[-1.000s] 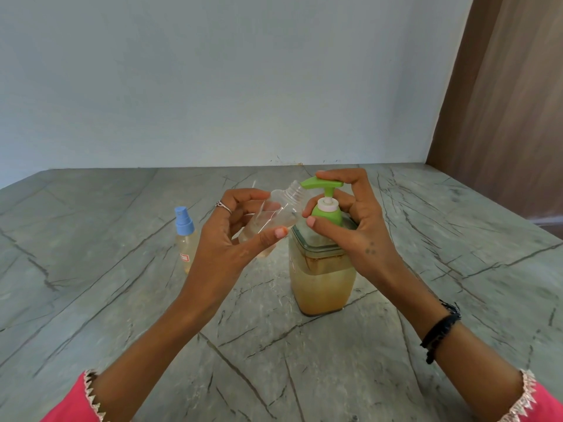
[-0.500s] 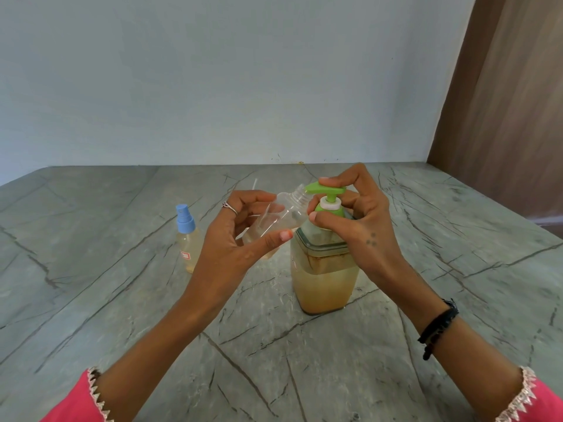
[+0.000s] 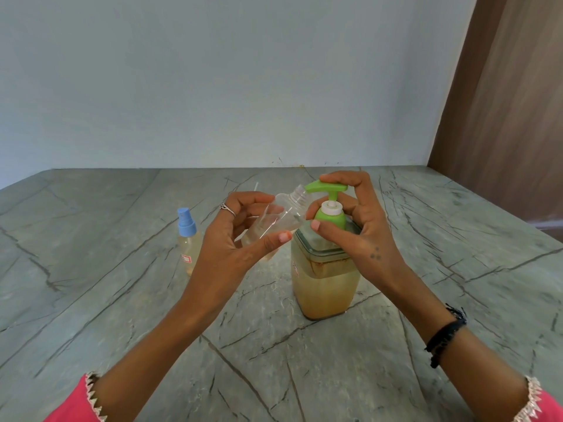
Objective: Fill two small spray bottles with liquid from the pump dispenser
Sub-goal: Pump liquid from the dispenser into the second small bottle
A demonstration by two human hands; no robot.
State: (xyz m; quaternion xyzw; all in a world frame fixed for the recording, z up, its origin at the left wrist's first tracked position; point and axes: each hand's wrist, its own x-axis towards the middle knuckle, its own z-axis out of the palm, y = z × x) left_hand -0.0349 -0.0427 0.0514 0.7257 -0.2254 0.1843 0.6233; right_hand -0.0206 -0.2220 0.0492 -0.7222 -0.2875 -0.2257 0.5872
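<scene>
Bottle (image 3: 281, 219) number two, uncapped and clear, lies tilted in my left hand (image 3: 240, 239), fingers and thumb curled round its body, its threaded neck tucked right under the green spout of the pump (image 3: 327, 190). My right hand (image 3: 362, 226) wraps the pump: fingertips on top of the head, thumb curled against the green collar below. The head stands high on its stem, so I judge I am at the top of a stroke, mid-fill. The bottle looks nearly empty; I cannot tell how much liquid has gone in.

Next I need a steady press down, with the neck kept exactly under the spout, since the mouth is narrow and a small drift would send liquid onto the desk.

The dispenser (image 3: 326, 284), a square clear jar of amber liquid, stands on the desk between my forearms. Well to its left stands the other spray bottle (image 3: 189, 242), blue cap on, holding pale yellow liquid, so I take that one as done.

The desk (image 3: 91, 300) is grey stone with dark veins. Behind it runs a plain pale blue wall (image 3: 243, 80), with a brown wooden panel (image 3: 511, 102) at the right.
</scene>
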